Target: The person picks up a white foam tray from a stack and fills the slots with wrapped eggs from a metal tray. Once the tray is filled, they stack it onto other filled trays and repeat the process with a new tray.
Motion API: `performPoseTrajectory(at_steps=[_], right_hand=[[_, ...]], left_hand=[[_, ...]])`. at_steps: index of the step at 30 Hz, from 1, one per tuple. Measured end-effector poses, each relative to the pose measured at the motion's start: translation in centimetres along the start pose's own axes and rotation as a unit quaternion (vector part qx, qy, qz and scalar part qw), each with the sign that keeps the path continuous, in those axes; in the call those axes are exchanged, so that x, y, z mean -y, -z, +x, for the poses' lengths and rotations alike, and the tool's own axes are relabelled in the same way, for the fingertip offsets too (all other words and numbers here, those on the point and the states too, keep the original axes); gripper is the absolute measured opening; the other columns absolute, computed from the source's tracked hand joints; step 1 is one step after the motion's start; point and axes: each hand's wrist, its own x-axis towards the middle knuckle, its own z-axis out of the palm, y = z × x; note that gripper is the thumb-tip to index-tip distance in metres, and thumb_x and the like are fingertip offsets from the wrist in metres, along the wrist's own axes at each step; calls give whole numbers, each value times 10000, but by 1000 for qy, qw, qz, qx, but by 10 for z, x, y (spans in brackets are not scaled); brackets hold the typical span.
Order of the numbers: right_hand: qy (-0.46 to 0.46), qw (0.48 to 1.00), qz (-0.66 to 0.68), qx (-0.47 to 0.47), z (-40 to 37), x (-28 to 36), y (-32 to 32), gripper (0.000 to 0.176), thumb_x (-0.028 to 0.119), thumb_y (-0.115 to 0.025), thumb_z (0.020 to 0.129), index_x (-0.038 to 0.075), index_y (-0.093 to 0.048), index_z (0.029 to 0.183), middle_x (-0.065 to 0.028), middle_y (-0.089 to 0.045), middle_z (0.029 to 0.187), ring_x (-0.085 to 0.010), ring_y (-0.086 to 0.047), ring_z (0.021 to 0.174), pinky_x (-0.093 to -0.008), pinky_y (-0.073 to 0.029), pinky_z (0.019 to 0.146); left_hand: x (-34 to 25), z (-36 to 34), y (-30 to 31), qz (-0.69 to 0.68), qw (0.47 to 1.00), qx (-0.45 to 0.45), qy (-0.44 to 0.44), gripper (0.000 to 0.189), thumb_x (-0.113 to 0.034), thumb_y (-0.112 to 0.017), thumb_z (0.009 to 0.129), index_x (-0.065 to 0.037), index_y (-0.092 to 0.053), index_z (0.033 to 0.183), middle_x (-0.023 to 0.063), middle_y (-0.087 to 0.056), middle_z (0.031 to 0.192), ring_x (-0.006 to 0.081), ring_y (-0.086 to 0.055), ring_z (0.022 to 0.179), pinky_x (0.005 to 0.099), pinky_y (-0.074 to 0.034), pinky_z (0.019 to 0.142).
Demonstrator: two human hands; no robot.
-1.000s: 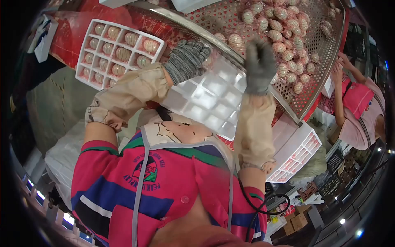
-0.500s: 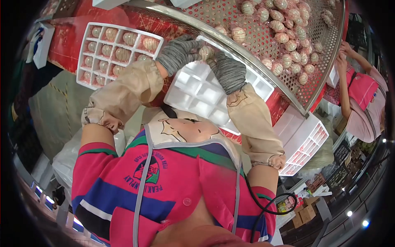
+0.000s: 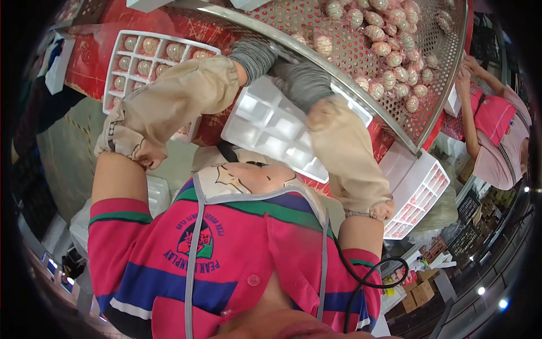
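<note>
My left hand (image 3: 254,57), in a grey knitted glove, is at the metal tray's near rim (image 3: 333,66). My right hand (image 3: 305,85), gloved the same way, is just right of it, over the upper part of a white compartment tray (image 3: 268,121). The fingers of both hands are blurred or hidden, so whether they hold anything cannot be made out. The compartments visible in the white tray hold no balls. Beyond the rim, several wrapped striped balls (image 3: 393,58) lie on the perforated metal surface.
A white tray with wrapped balls (image 3: 144,68) sits on the red table (image 3: 90,62) at left, partly behind my left sleeve. White stacked trays (image 3: 418,198) stand at right. Another person (image 3: 499,130) in pink is at far right.
The ball between my hands has gone out of sight. My left hand has moved right and slightly up, nearer the rim; my right hand has shifted slightly left.
</note>
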Motion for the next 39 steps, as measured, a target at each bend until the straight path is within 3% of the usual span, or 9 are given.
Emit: performPoseTrajectory(at_steps=[1, 2, 5, 14, 23, 25, 29, 33, 39], right_hand=[[113, 993, -23, -30, -6, -3, 18, 378, 323, -529, 895, -3, -613, 1067, -162, -630, 1108, -273, -611, 1015, -378, -481, 863], [13, 998, 56, 10, 3, -23, 23, 390, 337, -538, 897, 8, -604, 1095, -162, -630, 1105, -279, -611, 1011, -372, -472, 878], [-199, 977, 81, 1, 23, -40, 86, 487, 410, -599, 859, 26, -569, 1158, -186, -618, 1111, -293, -599, 1033, -356, -453, 905], [-104, 985, 84, 113, 74, -113, 3, 521, 393, -681, 777, 64, -560, 1163, -178, -639, 1035, -297, -629, 956, -363, -498, 822], [-91, 894, 414, -147, -62, -67, 8, 603, 274, -772, 700, 27, -508, 1183, -165, -613, 1043, -234, -610, 968, -352, -507, 821], [58, 986, 80, -131, -83, -31, 15, 641, 284, -765, 692, 42, -487, 1217, -192, -561, 1154, -304, -587, 1034, -408, -485, 878], [-41, 995, -24, -84, -94, -35, -37, 662, 330, -732, 734, 61, -472, 1281, -206, -525, 1233, -403, -493, 1148, -436, -381, 1008], [-18, 976, -58, -210, -109, -37, -35, 456, 300, -706, 746, 59, -581, 1113, -148, -585, 1045, -331, -563, 966, -422, -475, 821], [-100, 989, -68, -84, -95, -49, -47, 390, 386, -633, 816, 102, -609, 1081, -129, -623, 910, -298, -617, 844, -443, -497, 705]], left_hand=[[-1, -2, -9, -40, 988, -146, 16, 263, -177, -474, 870, -65, -675, 998, 179, -673, 945, 338, -657, 827, 436, -527, 753], [-13, 0, 45, 20, 983, 176, 51, 263, -276, -544, 834, -85, -656, 975, 153, -675, 908, 316, -661, 844, 455, -524, 716], [-5, -6, 18, 78, 978, 192, 17, 288, -283, -520, 859, -90, -657, 1022, 159, -667, 955, 303, -657, 874, 465, -512, 733], [7, -12, -4, 4, 989, 148, -1, 303, -318, -534, 859, -81, -643, 1015, 168, -663, 918, 316, -657, 824, 464, -510, 705], [5, -41, 3, -14, 992, 123, 1, 319, -351, -535, 857, -85, -625, 1009, 166, -660, 877, 324, -652, 782, 457, -509, 696], [3, -45, 10, -18, 989, 145, 1, 338, -373, -524, 864, -93, -626, 1023, 168, -654, 895, 321, -646, 810, 457, -500, 723], [-16, -51, 23, -23, 988, 140, 56, 340, -381, -517, 868, -106, -642, 1024, 173, -637, 1019, 331, -625, 926, 448, -481, 802], [-21, -74, 13, -33, 985, -161, -53, 350, -342, -612, 822, -173, -642, 1127, 146, -523, 1265, 334, -473, 1175, 470, -352, 983], [-50, -48, -8, -70, 973, -163, -149, 252, -273, -687, 720, -138, -670, 932, 81, -576, 943, 279, -548, 901, 434, -434, 796]])
